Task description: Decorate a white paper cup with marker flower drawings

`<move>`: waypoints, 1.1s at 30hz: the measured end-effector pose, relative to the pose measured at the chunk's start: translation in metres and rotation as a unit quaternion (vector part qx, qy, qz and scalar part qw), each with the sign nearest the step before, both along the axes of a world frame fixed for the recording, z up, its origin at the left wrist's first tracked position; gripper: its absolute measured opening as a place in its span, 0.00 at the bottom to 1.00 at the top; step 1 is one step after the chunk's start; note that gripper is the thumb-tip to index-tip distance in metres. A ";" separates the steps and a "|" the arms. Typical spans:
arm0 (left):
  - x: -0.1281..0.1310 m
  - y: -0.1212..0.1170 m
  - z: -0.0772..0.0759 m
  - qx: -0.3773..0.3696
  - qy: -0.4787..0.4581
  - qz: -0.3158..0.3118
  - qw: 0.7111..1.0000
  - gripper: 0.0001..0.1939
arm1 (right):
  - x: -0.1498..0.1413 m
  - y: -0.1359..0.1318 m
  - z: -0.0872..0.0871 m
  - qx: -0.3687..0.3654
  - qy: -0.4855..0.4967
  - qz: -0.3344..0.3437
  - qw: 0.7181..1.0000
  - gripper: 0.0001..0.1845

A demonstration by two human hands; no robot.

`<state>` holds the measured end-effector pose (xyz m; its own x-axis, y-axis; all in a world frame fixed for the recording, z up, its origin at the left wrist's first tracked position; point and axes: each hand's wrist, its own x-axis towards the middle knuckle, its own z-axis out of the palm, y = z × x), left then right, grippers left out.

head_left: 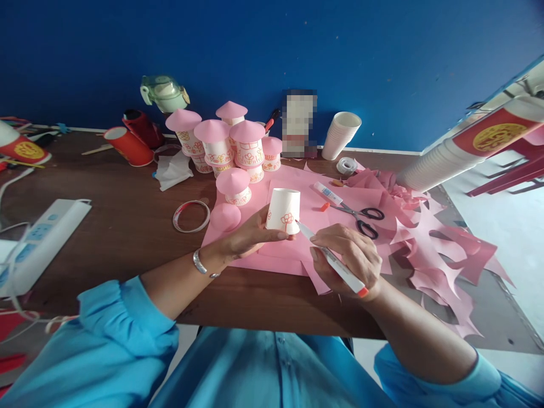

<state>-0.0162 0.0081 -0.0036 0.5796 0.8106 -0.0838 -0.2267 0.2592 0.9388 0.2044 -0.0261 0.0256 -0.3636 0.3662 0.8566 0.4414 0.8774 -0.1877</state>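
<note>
So the biggest thing here is the blue wall (255, 51), then the brown table (140, 266) up against it. Pink paper (289, 262) covers the middle of that, with a bunch of little pink-roofed cup houses (250, 150) around its far left corner. Now the hands: the left hand (249, 235) is clamped on the lower part of a white cup (280, 203), thumb in front, holding it just above the pink paper. The right hand (351, 258) is closed around a white marker (340, 265) in a writing grip, its tip right at the cup's side; can't tell if it's actually touching. Smallest bit is the red flower (288, 219) drawn near the lower edge. Imo: keep the grip light so the cup doesn't dent, turn the cup rather than twisting the pen wrist, use short soft strokes, and keep that left thumb off wet ink, since it's pretty close and could smudge it.
</note>
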 end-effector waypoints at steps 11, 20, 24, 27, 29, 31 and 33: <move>0.002 0.001 -0.008 -0.005 -0.007 0.001 1.000 0.25 | 0.000 -0.001 0.001 -0.012 -0.023 0.020 0.999 0.10; -0.001 0.001 -0.010 -0.004 -0.012 -0.010 1.000 0.29 | -0.001 -0.001 0.000 -0.013 -0.030 0.027 0.999 0.12; -0.001 0.001 -0.009 0.003 -0.008 -0.013 1.000 0.29 | -0.001 0.000 -0.001 -0.014 -0.029 0.028 0.999 0.13; 0.000 0.001 -0.008 0.010 -0.003 -0.013 1.000 0.26 | 0.000 0.000 -0.002 -0.017 -0.031 0.030 0.999 0.14; 0.000 0.001 -0.007 0.013 -0.002 -0.014 1.000 0.25 | 0.000 0.000 -0.002 -0.022 -0.030 0.031 0.999 0.15; 0.000 0.001 -0.007 0.018 -0.003 -0.018 1.000 0.26 | 0.000 0.000 -0.002 -0.024 -0.029 0.032 0.999 0.15; 0.000 0.001 -0.006 0.020 0.000 -0.021 1.000 0.27 | 0.000 0.000 -0.002 -0.021 -0.031 0.033 0.999 0.14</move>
<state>-0.0165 0.0091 -0.0098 0.6125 0.7887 -0.0520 -0.2171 0.2312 0.9484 0.2040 -0.0258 0.0240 -0.4405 0.3743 0.8160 0.3940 0.8973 -0.1989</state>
